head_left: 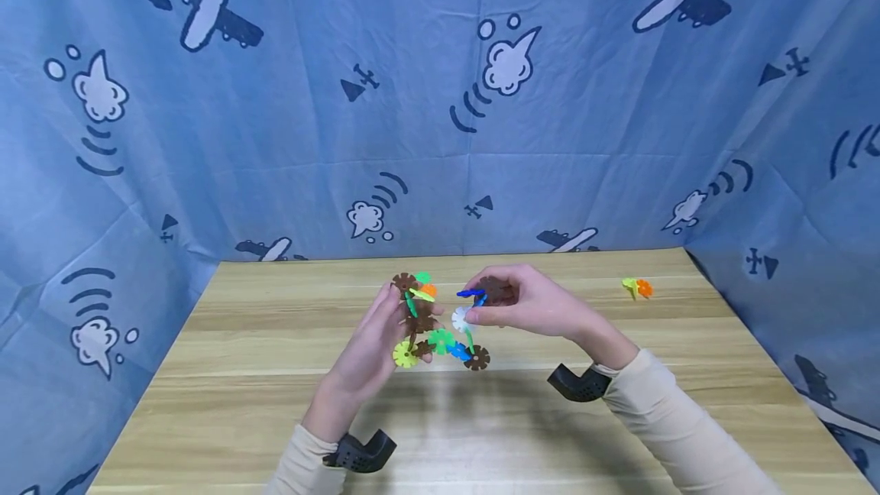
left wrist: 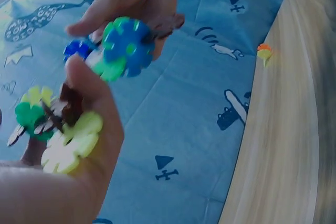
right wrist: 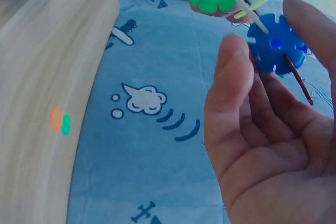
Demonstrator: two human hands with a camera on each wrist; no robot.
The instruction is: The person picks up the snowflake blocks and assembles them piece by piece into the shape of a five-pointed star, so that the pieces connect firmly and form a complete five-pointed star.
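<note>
A loose chain of notched interlocking plastic discs (head_left: 441,341), in brown, green, yellow, blue and white, hangs above the table between the two hands. My left hand (head_left: 364,354) holds its left side; a yellow disc (left wrist: 71,142) sits by the base of the thumb, next to brown and green ones. At the chain's right end my right hand (head_left: 529,304) grips it between thumb and fingers, around a white disc (head_left: 461,318) and a blue disc (right wrist: 276,43). A brown disc (head_left: 492,290) is partly covered by the right fingers. The left fingertips are mostly hidden behind the discs.
A small joined pair of discs, yellow-green and orange (head_left: 644,288), lies on the wooden table (head_left: 227,373) at the back right. Behind the table hangs a blue curtain (head_left: 412,128) printed with planes. Each wrist wears a black camera mount (head_left: 580,383).
</note>
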